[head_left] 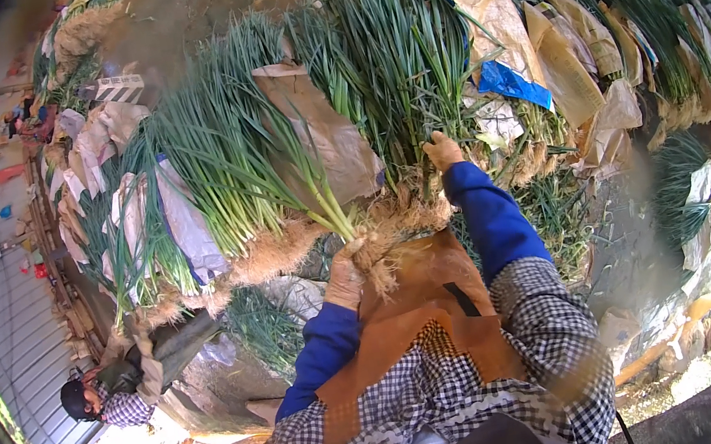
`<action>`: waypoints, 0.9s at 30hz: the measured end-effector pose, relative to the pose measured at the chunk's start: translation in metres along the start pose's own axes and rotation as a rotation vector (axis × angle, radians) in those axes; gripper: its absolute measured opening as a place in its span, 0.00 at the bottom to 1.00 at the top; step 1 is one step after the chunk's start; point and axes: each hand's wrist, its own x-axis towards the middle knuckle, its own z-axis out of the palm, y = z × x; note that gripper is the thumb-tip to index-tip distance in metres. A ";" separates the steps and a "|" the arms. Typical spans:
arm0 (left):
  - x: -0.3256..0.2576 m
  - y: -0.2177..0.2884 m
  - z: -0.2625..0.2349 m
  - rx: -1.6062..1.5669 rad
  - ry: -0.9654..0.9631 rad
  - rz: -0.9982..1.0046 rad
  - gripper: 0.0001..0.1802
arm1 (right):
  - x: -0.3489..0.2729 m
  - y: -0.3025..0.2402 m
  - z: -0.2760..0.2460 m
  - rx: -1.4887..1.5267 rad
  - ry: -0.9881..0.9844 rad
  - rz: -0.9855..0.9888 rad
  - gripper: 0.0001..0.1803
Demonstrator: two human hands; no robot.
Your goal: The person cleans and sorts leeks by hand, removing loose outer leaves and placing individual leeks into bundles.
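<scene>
In front of my body, my left hand [345, 275] is closed round the lower ends of a few green onions [332, 207]. Their pale roots hang beside my fingers, and the green leaves lean up and to the left. My right hand [443, 151] reaches farther forward, its fingers closed at the stalks of the large heap of green onions [383, 57]. Leaves partly hide what those fingers pinch. A brown sheet of wrapping [327, 140] lies over the heap between my hands, and a bushy row of roots [287, 244] lines the heap's near edge.
Tan paper sacks [563, 60] and a blue plastic scrap [513, 86] lie on the heap at right. More sacks [106, 133] cover its left end. A co-worker [114, 397] in a dark cap is at lower left. Loose greens [266, 328] lie below the heap.
</scene>
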 end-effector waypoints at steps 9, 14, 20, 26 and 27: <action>-0.003 -0.003 -0.051 -0.114 0.071 0.053 0.12 | -0.080 0.022 -0.132 -0.032 -0.411 0.088 0.17; -0.004 -0.009 -0.047 -0.075 0.103 -0.004 0.15 | -0.001 -0.053 -0.090 -0.340 -0.096 -0.248 0.53; -0.010 -0.016 -0.050 -0.067 0.141 -0.009 0.14 | 0.047 -0.069 -0.036 -0.445 -0.130 -0.241 0.35; -0.003 -0.015 -0.045 -0.094 0.079 -0.012 0.20 | -0.067 0.049 -0.081 0.183 -0.451 -0.212 0.09; -0.002 -0.016 -0.053 -0.095 0.070 0.013 0.20 | -0.093 0.043 -0.104 0.093 -0.472 -0.214 0.08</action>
